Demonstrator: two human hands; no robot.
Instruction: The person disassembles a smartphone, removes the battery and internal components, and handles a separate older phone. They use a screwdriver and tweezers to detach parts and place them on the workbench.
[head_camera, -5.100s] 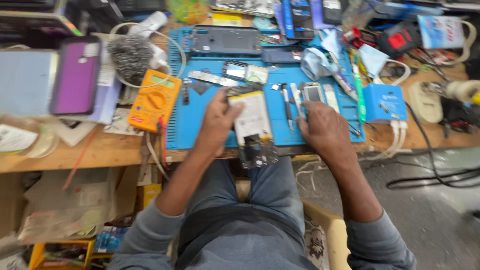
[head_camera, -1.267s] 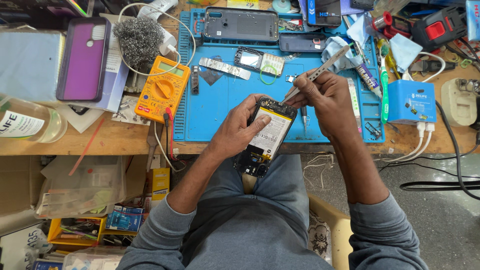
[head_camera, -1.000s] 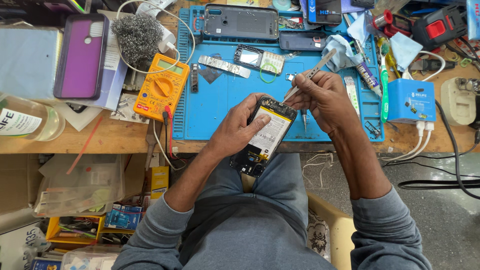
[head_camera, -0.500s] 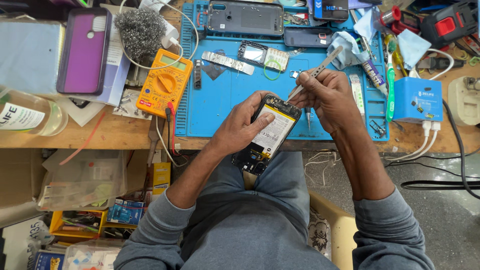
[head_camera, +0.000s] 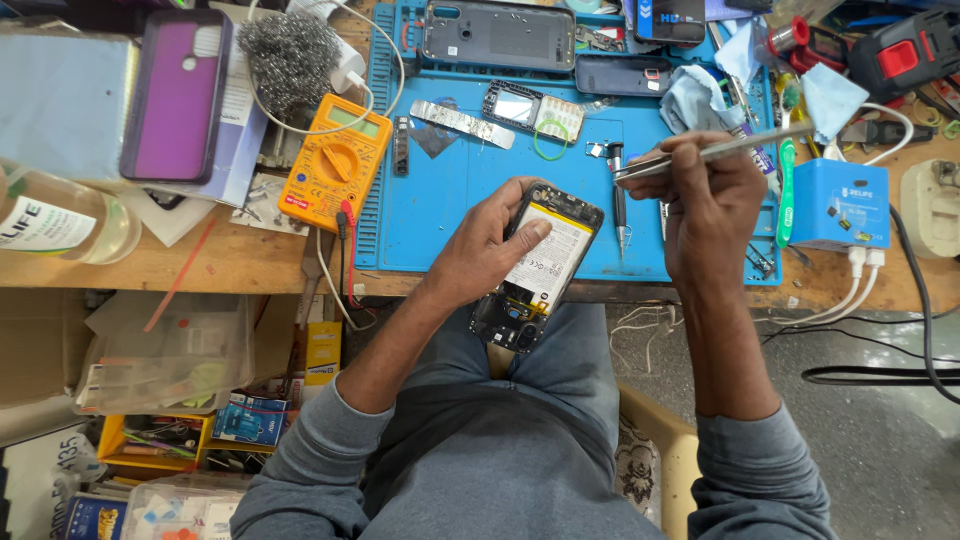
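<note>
Nearest, over the lap, the left hand (head_camera: 480, 250) wraps its fingers around an opened phone (head_camera: 540, 265), back cover off, battery showing, thumb laid on the battery; the phone tilts with its top toward 1 o'clock and its lower end hangs past the bench edge. At 2 o'clock from it the right hand (head_camera: 705, 205) is closed in a pinch on tweezers (head_camera: 715, 152), whose tips point toward 9 o'clock, above and clear of the phone; whether the tips carry anything is hard to tell. Under the bench at 8 o'clock sit a clear plastic bag (head_camera: 165, 350) of parts, a yellow tray (head_camera: 150, 445) of small tools and a clear box (head_camera: 185, 510), its contents too blurred to name. The bench is wood (head_camera: 150, 265), with a blue mat (head_camera: 450, 190) on it. On the mat, a screwdriver (head_camera: 617, 195) lies just beside the phone at 1 o'clock; farther up lie a green ring (head_camera: 548, 138), a metal strip (head_camera: 462, 124) and a phone frame (head_camera: 498, 35). At 10 o'clock an orange multimeter (head_camera: 335, 165) overlaps the mat's edge, with a purple case (head_camera: 178, 95) and a steel-wool ball (head_camera: 292, 50) beyond. At 3 o'clock stands a blue box (head_camera: 838, 205), its white cables dropping to a grey floor (head_camera: 880, 430).
</note>
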